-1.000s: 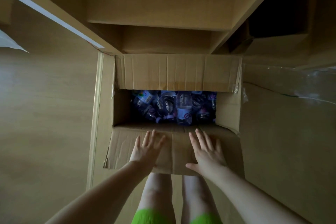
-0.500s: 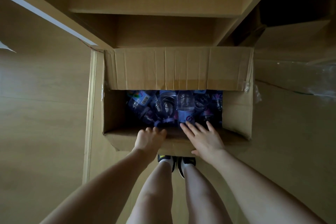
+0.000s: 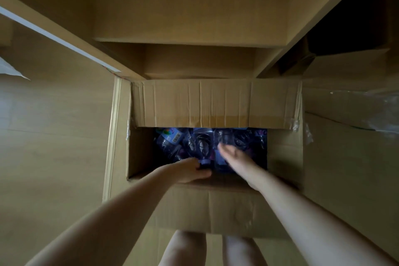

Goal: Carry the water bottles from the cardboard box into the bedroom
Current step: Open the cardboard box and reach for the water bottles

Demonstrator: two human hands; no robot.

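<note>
Head view: the cardboard box (image 3: 216, 207) stands on the wooden floor (image 3: 54, 136) with its far flap (image 3: 213, 102) up, and both arms reach inside. The water bottles (image 3: 203, 147) lie jumbled in the dim bottom of the box, none lifted yet. The left hand (image 3: 190, 169) curls round the capped neck of one bottle (image 3: 204, 152), fingers closed at its blue cap (image 3: 204, 161). The right hand (image 3: 234, 156) hangs over the neighbouring bottles with fingers extended and blurred, holding nothing.

Likely trouble: a grip on the neck alone, on smooth plastic, could slip as the bottle's weight comes on. The bottles are packed together, so pulling one may drag or shift others. Poor light inside the box makes a misplaced right-hand grasp plausible.

The gripped bottle lies on its side, long axis running from near to far, cap pointing towards the person. Several others seem to lie likewise, and one at the far left, showing a barcode, sits at an angle.
</note>
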